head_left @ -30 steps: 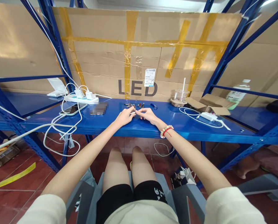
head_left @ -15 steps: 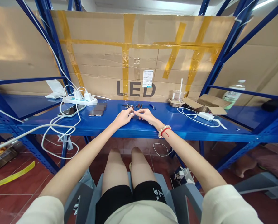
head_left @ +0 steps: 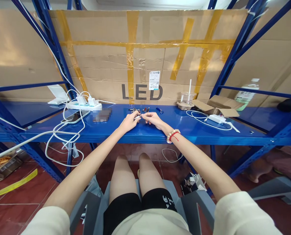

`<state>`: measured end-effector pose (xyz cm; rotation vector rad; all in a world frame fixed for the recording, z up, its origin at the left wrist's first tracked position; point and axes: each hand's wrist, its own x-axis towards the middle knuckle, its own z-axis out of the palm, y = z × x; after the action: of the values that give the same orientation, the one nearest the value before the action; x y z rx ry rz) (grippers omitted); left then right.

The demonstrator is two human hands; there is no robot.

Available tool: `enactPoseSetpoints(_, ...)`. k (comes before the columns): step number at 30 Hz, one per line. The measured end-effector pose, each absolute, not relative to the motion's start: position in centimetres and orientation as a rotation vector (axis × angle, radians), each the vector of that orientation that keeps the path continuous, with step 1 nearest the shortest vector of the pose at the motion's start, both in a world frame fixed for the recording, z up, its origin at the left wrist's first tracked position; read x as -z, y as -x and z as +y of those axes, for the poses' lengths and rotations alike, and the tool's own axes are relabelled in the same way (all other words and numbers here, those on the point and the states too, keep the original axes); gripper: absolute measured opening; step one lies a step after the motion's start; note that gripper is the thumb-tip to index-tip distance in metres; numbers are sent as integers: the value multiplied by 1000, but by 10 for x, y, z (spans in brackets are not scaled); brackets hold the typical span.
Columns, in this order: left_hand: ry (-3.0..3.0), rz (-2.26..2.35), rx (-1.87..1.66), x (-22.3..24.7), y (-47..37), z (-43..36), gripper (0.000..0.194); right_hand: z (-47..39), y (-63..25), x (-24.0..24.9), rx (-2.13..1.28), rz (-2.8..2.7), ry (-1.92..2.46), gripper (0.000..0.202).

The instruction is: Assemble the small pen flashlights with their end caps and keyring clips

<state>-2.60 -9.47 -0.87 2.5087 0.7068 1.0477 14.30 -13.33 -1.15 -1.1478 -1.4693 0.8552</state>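
My left hand (head_left: 129, 121) is closed on a small silver-white piece (head_left: 137, 117), too small to name. My right hand (head_left: 153, 118) has thumb and forefinger pinched at the tip of that piece; whether it grips the piece or something smaller on it is hidden. Just behind my fingers lie small metal pieces (head_left: 133, 110) and a few small reddish-brown ones (head_left: 145, 110). A small blue item with a metal ring (head_left: 159, 110) rests farther right on the blue shelf (head_left: 126, 137).
On the left are a white power strip (head_left: 84, 105), a phone (head_left: 75, 117), looping white cables and a blurred dark flat object (head_left: 101, 115). A plastic cup with a straw (head_left: 187, 98), an open cardboard box (head_left: 216, 104), a charger (head_left: 217, 118) and a bottle (head_left: 248, 93) stand right. A large carton (head_left: 101, 71) closes the back.
My right hand has shifted slightly and its fingers have curled in, from stretched to a tighter pinch. My left hand stays nearly in place. The camera view tilts slightly.
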Motion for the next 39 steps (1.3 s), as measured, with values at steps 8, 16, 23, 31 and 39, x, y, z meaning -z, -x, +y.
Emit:
enactPoseSetpoints(8,-2554,678,-1085,9,26,-94,15,-136,-142,10,-815,-1467,1125,43)
enactPoseSetpoints(16,-2559,617,-1038,7,28,-95,16,-139,-143,8,-858,-1494,1118,40)
enactPoseSetpoints(23,-2574,518,-1047,5,30,-99,14,-140,-144,7,-865,-1536,1159,40)
enactPoseSetpoints(31,-2669,593,-1064,6,28,-96,19,-138,-145,8,-855,-1551,1219,43)
enactPoseSetpoints(39,-2701,848,-993,4,24,-100,25,-138,-141,6,-858,-1510,1223,46)
